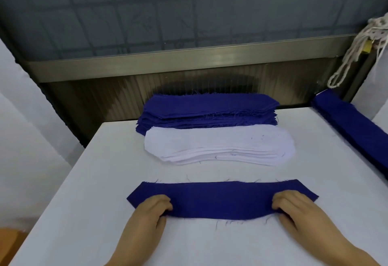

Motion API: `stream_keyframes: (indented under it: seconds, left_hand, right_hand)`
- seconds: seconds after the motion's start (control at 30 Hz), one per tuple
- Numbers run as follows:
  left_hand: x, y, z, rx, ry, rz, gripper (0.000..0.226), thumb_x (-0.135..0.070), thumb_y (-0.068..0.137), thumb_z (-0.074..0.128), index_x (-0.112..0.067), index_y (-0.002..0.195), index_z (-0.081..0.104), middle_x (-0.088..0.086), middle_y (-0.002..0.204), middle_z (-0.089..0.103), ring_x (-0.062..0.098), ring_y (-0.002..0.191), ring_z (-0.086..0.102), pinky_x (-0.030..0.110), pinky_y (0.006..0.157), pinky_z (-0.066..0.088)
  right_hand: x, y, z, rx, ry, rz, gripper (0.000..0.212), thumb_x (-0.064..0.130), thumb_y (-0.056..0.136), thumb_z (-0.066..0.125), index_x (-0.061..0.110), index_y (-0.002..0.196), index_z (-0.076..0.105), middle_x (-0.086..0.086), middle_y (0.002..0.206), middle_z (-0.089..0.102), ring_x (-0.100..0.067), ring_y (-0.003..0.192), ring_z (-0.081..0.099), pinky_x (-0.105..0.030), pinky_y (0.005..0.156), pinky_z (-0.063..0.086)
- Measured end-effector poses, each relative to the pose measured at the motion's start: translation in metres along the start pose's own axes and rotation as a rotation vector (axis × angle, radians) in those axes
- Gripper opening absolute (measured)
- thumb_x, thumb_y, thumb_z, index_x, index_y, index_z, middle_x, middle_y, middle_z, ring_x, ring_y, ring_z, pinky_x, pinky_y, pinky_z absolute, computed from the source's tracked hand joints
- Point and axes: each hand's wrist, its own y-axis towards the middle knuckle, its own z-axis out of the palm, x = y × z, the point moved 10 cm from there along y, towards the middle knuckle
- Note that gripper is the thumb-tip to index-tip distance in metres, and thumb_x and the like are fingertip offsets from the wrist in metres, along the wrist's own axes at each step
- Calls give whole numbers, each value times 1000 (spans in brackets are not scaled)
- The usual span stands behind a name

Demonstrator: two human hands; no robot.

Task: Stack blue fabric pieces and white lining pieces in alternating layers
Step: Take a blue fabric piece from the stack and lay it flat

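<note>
One long blue fabric piece [220,199] lies flat across the near part of the white table [94,181]. My left hand [150,210] pinches its near edge towards the left end, fingers curled on top. My right hand [294,207] pinches the near edge towards the right end in the same way. Farther back lies a stack of white lining pieces [218,147]. Behind it, touching it, sits a thicker stack of blue fabric pieces [207,111].
Another pile of blue fabric [352,127] runs along the table's right edge. White cords [361,49] hang at the upper right. A metal ledge and ribbed panel [189,76] close off the far side. White cloth [27,122] hangs at the left.
</note>
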Motion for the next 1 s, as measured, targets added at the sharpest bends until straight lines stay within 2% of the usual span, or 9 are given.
stream_keyframes:
  seconds: [0.1,0.23,0.33,0.4,0.47,0.63,0.77,0.87,1.0]
  left_hand:
    - [12,-6,7,80,-66,-64,30,-10,71,80,-25,96,73,-19,114,60,0,107,58,14,90,42]
    - [8,-6,8,139,-66,-70,35,-66,73,58,-40,94,68,-38,110,49,-17,106,45,10,86,40]
    - [-4,4,7,71,-51,-47,27,-57,83,53,-37,95,67,-33,102,52,-12,101,46,8,80,39]
    - [-12,14,16,83,-36,-35,20,-46,87,58,-36,102,65,-32,106,48,-9,100,45,6,82,35]
    - [-15,20,26,116,-29,-30,20,-42,89,59,-35,107,63,-30,108,46,-7,101,44,8,86,32]
    - [-4,19,31,124,-44,-56,22,-42,88,60,-35,109,63,-31,109,46,-8,103,42,13,94,33]
    - [-2,30,25,114,-56,-63,10,-39,88,61,-37,97,63,-30,100,51,-9,95,45,11,83,38]
    - [-4,55,14,12,-33,-90,9,-24,87,67,-29,94,66,-23,97,58,-4,89,50,10,77,37]
    - [-14,100,1,-195,11,-52,28,-8,82,72,-13,110,69,0,111,66,16,99,60,24,90,43]
  right_hand:
    - [-14,-5,9,111,102,96,32,3,62,84,23,81,68,18,97,61,0,92,55,-15,80,42]
    - [-11,-4,1,122,120,112,12,43,79,62,32,82,64,28,97,54,3,89,56,-14,79,40]
    - [2,10,4,85,129,103,16,42,88,56,30,89,66,22,95,57,0,88,53,-19,80,40]
    - [12,21,12,77,129,90,5,28,87,67,26,92,68,18,93,58,-5,85,55,-20,79,44]
    - [13,28,24,114,124,123,13,19,81,76,23,92,69,15,91,58,-9,83,56,-25,77,49]
    - [-6,21,28,153,126,234,18,21,76,80,24,89,69,15,90,58,-8,79,55,-23,73,47]
    - [-13,28,25,152,177,247,12,20,83,75,25,90,67,19,91,57,-5,82,53,-21,74,43]
    - [-32,52,12,18,174,287,16,9,83,72,18,96,68,12,96,61,-12,87,56,-24,76,46]
    - [-56,98,3,-98,131,293,28,6,86,69,12,113,65,-1,113,61,-19,104,54,-28,92,42]
